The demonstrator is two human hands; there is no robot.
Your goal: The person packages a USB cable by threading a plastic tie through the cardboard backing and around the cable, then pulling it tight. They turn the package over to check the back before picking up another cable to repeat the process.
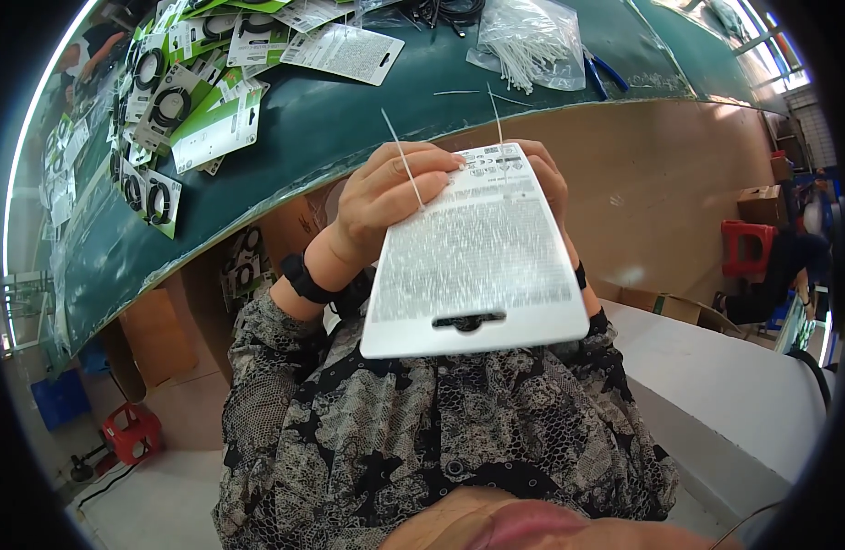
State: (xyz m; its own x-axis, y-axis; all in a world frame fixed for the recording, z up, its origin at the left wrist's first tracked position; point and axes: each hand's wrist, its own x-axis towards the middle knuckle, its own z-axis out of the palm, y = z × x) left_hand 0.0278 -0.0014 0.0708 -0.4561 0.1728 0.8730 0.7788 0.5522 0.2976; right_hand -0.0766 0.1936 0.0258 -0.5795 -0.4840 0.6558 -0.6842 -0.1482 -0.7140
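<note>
Between my two hands, in front of my chest, is a white cardboard packaging card (477,261) covered in fine grey print, with its hanging slot toward me. My left hand (390,188) grips its far left side, fingers bent over the printed face. At the far right corner my right hand (543,174) closes around the edge, mostly hidden behind the card. Two thin white cable ties stick up from the card: the left cable tie (397,147) beside my left fingers, the right cable tie (497,115) near the far edge. The card's underside is hidden.
On the green-topped table (312,137) lie many carded black cables (170,108) at the left. Toward the back is a clear bag of white cable ties (528,46), beside blue-handled pliers (601,73). Loose ties lie near the table edge. A red stool (748,247) stands right.
</note>
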